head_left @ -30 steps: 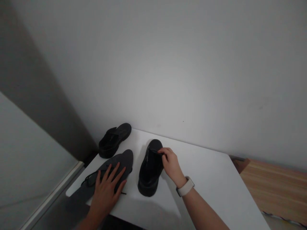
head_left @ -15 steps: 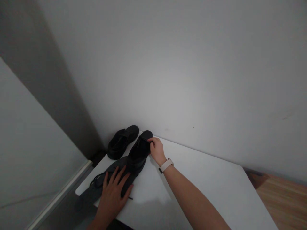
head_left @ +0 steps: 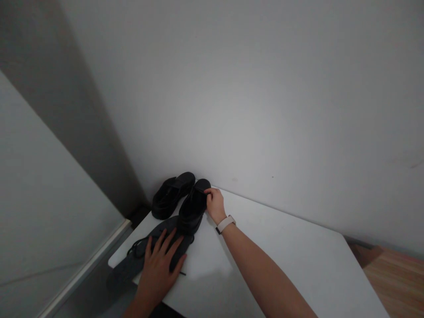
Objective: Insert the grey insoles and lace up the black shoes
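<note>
Two black shoes stand side by side at the far left end of a white table, toes toward the wall. My right hand (head_left: 215,205) pinches the right side of the nearer black shoe (head_left: 190,214) by its opening. Its partner, the other black shoe (head_left: 172,194), stands just to the left. My left hand (head_left: 162,260) lies with fingers spread on a flat dark grey fabric piece (head_left: 127,267) with a black cord, which looks like a drawstring bag. The fabric reaches past the table's edge, and the nearer shoe's heel meets its far end.
The white table (head_left: 281,247) runs along a pale wall (head_left: 251,110). A white panel (head_left: 39,198) with a ledge stands to the left, close to the table's corner. Wooden flooring (head_left: 394,276) shows at the lower right.
The nearer shoe has shifted slightly left toward its partner, with my right hand on it. My left hand stays on the grey fabric. The view has turned a little.
</note>
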The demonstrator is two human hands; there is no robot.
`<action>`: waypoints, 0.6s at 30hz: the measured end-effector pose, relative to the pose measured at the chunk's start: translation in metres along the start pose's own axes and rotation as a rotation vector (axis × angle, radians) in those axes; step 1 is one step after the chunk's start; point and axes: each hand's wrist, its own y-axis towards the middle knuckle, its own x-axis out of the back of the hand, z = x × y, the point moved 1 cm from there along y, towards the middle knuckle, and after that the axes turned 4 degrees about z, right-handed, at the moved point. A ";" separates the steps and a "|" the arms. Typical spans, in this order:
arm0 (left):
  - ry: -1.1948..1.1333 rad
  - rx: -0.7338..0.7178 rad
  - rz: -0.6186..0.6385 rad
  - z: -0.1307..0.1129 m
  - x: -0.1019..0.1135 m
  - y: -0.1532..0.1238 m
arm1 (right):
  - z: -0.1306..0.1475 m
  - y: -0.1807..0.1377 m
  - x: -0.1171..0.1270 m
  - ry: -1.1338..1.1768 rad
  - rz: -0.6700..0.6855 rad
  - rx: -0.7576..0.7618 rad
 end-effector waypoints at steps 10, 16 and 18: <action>0.000 0.005 -0.008 0.001 -0.003 0.000 | 0.005 -0.013 0.012 0.118 0.000 -0.013; 0.016 -0.004 -0.022 0.003 -0.005 0.000 | 0.016 -0.087 0.065 0.214 0.049 0.077; 0.019 -0.008 -0.031 0.004 -0.006 0.000 | 0.014 -0.123 0.099 0.207 0.059 0.103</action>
